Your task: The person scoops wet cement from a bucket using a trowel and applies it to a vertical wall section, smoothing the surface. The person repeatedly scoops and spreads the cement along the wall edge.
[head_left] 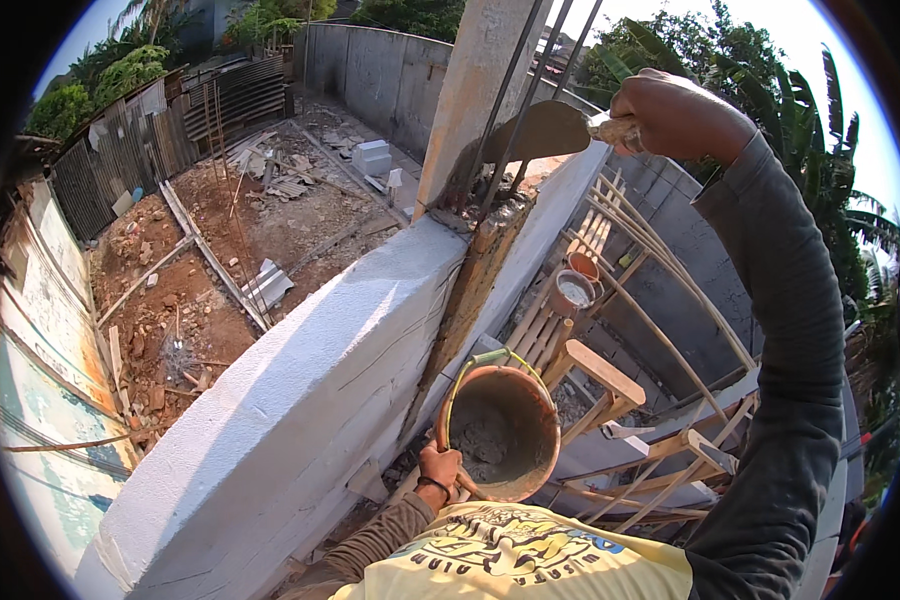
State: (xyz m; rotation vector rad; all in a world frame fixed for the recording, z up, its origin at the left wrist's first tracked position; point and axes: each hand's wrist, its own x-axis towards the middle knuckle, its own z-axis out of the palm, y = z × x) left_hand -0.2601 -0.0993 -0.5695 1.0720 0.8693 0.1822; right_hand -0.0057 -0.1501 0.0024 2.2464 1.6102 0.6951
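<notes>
My right hand (675, 115) is raised at the upper right, closed round the handle of a trowel (548, 132). The trowel's grey blade points left, close to the upright steel bars (530, 95) at the column gap in the wall; whether it touches them I cannot tell. My left hand (438, 468) is closed on the rim of an orange-brown bucket (542, 455) in front of me. Grey mortar (482, 440) lies in the bucket, whose wire handle with a green sleeve stands up over the opening. Beside the bucket runs a white block wall (300, 345).
Behind the bars rises a concrete column (480, 80). Below on the right are a bamboo and plank scaffold (660, 350), a wooden trestle (605, 372) and another bucket (573, 292). Rubble and planks lie on the earth ground (195, 290) at left, beyond the wall.
</notes>
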